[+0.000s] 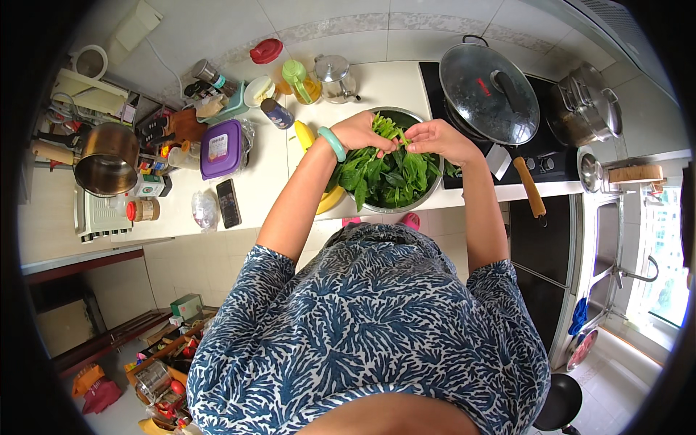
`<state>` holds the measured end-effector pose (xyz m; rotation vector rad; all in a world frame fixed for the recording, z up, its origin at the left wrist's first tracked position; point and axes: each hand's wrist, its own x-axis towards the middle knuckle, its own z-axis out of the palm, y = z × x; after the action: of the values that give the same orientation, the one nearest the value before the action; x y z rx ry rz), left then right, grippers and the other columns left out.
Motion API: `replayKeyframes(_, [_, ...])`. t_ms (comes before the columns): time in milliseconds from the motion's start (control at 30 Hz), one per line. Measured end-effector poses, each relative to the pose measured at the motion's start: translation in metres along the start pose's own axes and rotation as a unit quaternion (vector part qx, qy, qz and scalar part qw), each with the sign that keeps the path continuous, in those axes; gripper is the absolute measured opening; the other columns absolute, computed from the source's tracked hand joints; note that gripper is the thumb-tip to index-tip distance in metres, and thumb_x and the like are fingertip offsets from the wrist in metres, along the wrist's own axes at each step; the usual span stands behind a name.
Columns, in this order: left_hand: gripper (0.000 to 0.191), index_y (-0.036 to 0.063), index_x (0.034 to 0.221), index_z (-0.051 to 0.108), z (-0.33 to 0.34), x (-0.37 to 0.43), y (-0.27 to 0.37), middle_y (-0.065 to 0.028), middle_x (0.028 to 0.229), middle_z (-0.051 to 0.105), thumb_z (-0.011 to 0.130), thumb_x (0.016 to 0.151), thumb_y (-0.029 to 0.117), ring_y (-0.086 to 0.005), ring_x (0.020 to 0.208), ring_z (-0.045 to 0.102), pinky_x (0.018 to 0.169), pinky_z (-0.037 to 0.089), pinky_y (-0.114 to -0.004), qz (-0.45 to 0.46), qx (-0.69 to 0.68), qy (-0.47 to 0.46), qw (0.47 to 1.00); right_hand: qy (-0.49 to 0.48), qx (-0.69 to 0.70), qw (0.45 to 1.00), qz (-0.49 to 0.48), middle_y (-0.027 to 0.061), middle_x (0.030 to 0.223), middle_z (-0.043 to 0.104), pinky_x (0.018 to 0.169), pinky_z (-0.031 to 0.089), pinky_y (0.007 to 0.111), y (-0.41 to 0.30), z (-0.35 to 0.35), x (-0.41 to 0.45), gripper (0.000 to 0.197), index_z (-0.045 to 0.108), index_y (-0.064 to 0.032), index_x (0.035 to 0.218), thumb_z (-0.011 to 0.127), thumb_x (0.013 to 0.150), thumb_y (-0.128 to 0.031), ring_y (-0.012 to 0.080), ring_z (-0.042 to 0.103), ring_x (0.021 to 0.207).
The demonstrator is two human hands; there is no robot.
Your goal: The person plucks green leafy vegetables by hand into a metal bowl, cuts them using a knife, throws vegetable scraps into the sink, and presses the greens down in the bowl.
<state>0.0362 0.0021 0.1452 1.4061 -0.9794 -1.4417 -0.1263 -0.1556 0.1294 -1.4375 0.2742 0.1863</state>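
A metal bowl [399, 210] full of leafy greens [392, 176] sits at the counter's front edge. Above it, my left hand [360, 134], with a jade-green bangle [332, 143] at the wrist, grips a bunch of the greens by the stems. The thumb and forefinger of my right hand [439, 139] pinch a stem at the right side of that bunch. Leaves hang over the bowl's left rim. Yellow bananas [329, 201] lie beside the bowl on the left, partly hidden by my left forearm.
On the right, a lidded wok [489, 95] stands on the black cooktop; a wooden-handled spatula [528, 185] juts past the front edge. A glass teapot [334, 79] and green-topped oil bottle [299, 81] stand behind. To the left are a phone [228, 203] and a purple-lidded box [220, 148].
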Motion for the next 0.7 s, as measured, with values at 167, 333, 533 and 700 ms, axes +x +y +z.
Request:
replayKeyframes(167, [0.018,-0.003,0.085,0.064,-0.008,0.005,-0.004,-0.0076,0.076,0.065,0.069,0.069,0.004,-0.0123,0.061,0.058,0.059,0.047,-0.024,-0.019,0.038,-0.044,0.998,-0.044,0.004,0.997,0.059,0.0043,0.09,0.063,0.074,0.046,0.02,0.003,-0.003,0.001,0.025,0.059,0.0022,0.1,0.065,0.078,-0.007,0.0084,0.059,0.084])
replayKeyframes(333, [0.02,-0.0028,0.085,0.064,-0.016,0.01,-0.01,-0.0071,0.077,0.066,0.069,0.068,0.005,-0.0118,0.062,0.058,0.06,0.046,-0.024,-0.024,0.048,-0.093,0.994,-0.111,0.078,0.987,0.084,0.0049,0.092,0.063,0.074,0.045,0.019,0.016,-0.012,0.001,0.023,0.059,0.0027,0.101,0.062,0.08,-0.006,0.0093,0.058,0.084])
replayKeyframes(533, [0.019,-0.0019,0.085,0.064,-0.021,0.012,-0.007,-0.0092,0.079,0.066,0.069,0.068,0.006,-0.0134,0.068,0.06,0.063,0.047,-0.025,-0.034,-0.002,-0.068,0.997,-0.086,0.092,0.99,0.056,0.0047,0.092,0.063,0.072,0.044,0.018,0.024,-0.017,-0.008,0.025,0.059,0.0045,0.102,0.061,0.08,-0.007,0.0097,0.058,0.083])
replayKeyframes(700, [0.022,-0.004,0.089,0.061,-0.027,0.014,-0.01,-0.0107,0.082,0.065,0.067,0.069,0.004,-0.0153,0.071,0.06,0.064,0.048,-0.026,-0.031,-0.026,-0.071,0.997,-0.08,0.084,0.993,0.024,0.0034,0.089,0.062,0.069,0.043,0.018,0.039,-0.026,-0.021,0.025,0.059,0.004,0.101,0.061,0.08,-0.01,0.009,0.058,0.08])
